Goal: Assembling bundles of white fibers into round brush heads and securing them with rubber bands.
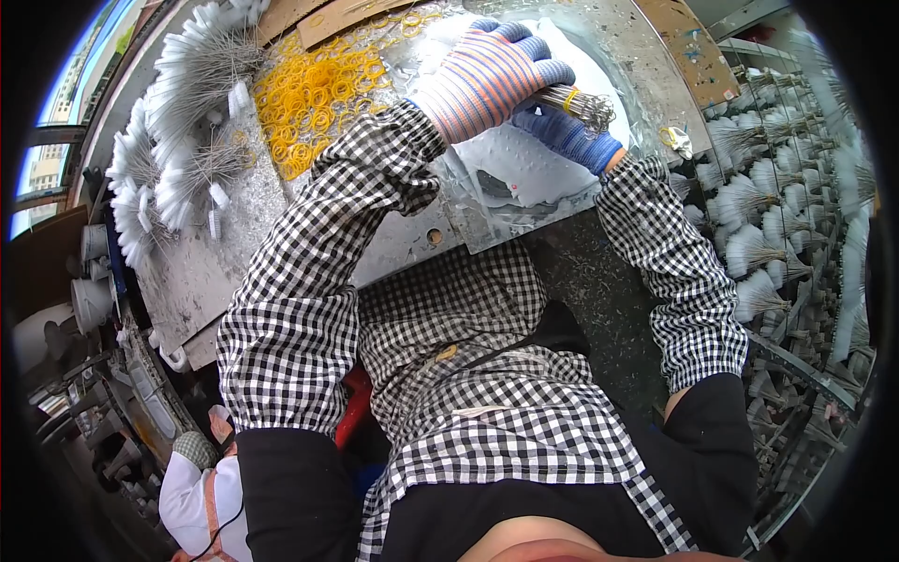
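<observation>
My left hand [482, 80], in an orange-and-blue striped knit glove, is closed over a bundle of thin wire stems [590, 110]. A yellow rubber band circles the bundle, and its looped wire ends point right. Beneath it my right hand [567, 136], in a blue glove, has its fingers curled against the same bundle. The bundle's other end is hidden by my gloves. Both hands are above a white, paste-like layer [524, 173] spread on a glass sheet [482, 234] at the table's edge.
Many yellow rubber bands [318, 98] lie left of my hands. Bundles of white-tipped wire brushes [192, 89] are heaped at the far left. On the right, a rack [805, 365] holds many similar bundles. Cardboard [688, 47] lies at the back right. Another person [201, 496] is at lower left.
</observation>
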Demonstrator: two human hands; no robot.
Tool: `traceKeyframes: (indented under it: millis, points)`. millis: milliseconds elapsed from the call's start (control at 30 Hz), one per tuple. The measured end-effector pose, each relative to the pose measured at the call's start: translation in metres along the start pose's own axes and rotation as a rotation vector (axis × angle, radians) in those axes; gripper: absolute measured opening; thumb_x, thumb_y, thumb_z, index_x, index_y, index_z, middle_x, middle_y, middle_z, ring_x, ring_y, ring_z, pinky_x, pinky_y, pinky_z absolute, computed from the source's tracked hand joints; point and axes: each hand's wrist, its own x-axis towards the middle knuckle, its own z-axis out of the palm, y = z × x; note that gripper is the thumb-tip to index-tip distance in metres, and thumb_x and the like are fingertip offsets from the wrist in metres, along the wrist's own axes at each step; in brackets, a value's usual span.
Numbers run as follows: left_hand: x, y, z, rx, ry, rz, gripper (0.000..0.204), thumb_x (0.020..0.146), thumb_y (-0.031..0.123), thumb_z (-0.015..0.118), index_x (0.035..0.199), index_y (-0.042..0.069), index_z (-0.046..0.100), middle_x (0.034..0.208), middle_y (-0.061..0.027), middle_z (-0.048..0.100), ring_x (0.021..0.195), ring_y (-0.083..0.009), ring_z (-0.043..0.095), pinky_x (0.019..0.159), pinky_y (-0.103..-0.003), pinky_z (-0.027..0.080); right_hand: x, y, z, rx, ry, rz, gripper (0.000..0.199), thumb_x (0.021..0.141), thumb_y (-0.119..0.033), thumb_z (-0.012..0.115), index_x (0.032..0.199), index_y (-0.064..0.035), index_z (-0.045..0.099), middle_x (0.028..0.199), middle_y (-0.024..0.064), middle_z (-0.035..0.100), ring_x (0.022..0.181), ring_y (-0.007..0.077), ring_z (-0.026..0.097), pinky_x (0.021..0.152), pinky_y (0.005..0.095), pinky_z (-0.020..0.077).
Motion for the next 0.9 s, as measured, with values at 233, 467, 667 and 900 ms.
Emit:
traceKeyframes:
  millis: [233, 467, 667, 900]
  points:
    - [-0.001, -0.003, 0.002, 0.000, -0.029, -0.019, 0.043, 0.078, 0.027, 0.077, 0.119, 0.024, 0.065, 0.110, -0.0008, 0.067, 0.113, -0.0275, 0.060, 0.097, -0.044, 0.046, 0.003, -0.006, 0.005, 0.027, -0.009, 0.038, 0.028, 0.095, -0.031, 0.068, 0.111, -0.0083, 0.069, 0.104, 0.0111, 0.072, 0.092, 0.0241, 0.068, 0.080, 0.0370, 0.0541]
    - [0.000, -0.004, 0.004, -0.104, 0.051, -0.053, 0.044, 0.078, 0.024, 0.078, 0.120, 0.020, 0.065, 0.110, -0.0032, 0.067, 0.114, -0.0291, 0.060, 0.099, -0.045, 0.045, 0.001, -0.020, -0.002, -0.051, 0.104, 0.007, 0.027, 0.092, -0.029, 0.073, 0.109, -0.0081, 0.071, 0.095, 0.0088, 0.073, 0.085, 0.0249, 0.068, 0.079, 0.0352, 0.0543]
    - [0.008, -0.032, -0.004, -1.105, 0.399, -0.460, 0.035, 0.092, 0.003, 0.070, 0.122, 0.008, 0.054, 0.098, 0.0023, 0.055, 0.092, -0.0100, 0.053, 0.083, -0.025, 0.046, 0.015, -0.055, -0.050, -0.254, 0.188, 0.112, 0.041, 0.086, -0.041, 0.079, 0.108, -0.0065, 0.076, 0.092, 0.0070, 0.076, 0.083, 0.0164, 0.070, 0.078, 0.0309, 0.0570]
    - [0.011, -0.044, -0.029, -1.189, 0.471, -0.700, 0.020, 0.097, 0.010, 0.067, 0.111, 0.009, 0.054, 0.090, 0.0034, 0.055, 0.081, -0.0068, 0.051, 0.075, -0.023, 0.045, 0.015, -0.118, -0.084, -0.011, 0.175, -0.054, 0.026, 0.087, -0.022, 0.073, 0.101, 0.0004, 0.071, 0.083, 0.0152, 0.071, 0.078, 0.0280, 0.070, 0.072, 0.0380, 0.0557]
